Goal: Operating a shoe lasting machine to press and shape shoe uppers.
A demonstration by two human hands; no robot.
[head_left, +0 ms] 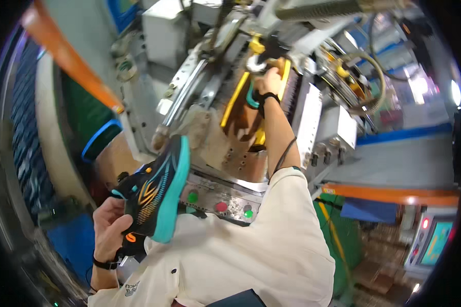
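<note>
My left hand is closed on the heel end of a black sports shoe with a thick teal sole and orange and blue streaks on its side. The shoe is tilted, toe up, in front of my body at the left. My right arm stretches far forward into the machine. There my right hand, its fingers curled, is next to a teal curved piece and a pale rounded part. Whatever those fingers grip is hidden.
Yellow bars flank the machine's middle. A control panel with green and red buttons runs along its near edge. Orange rails stand at both sides. A lit screen is at the lower right, and a hose hangs above.
</note>
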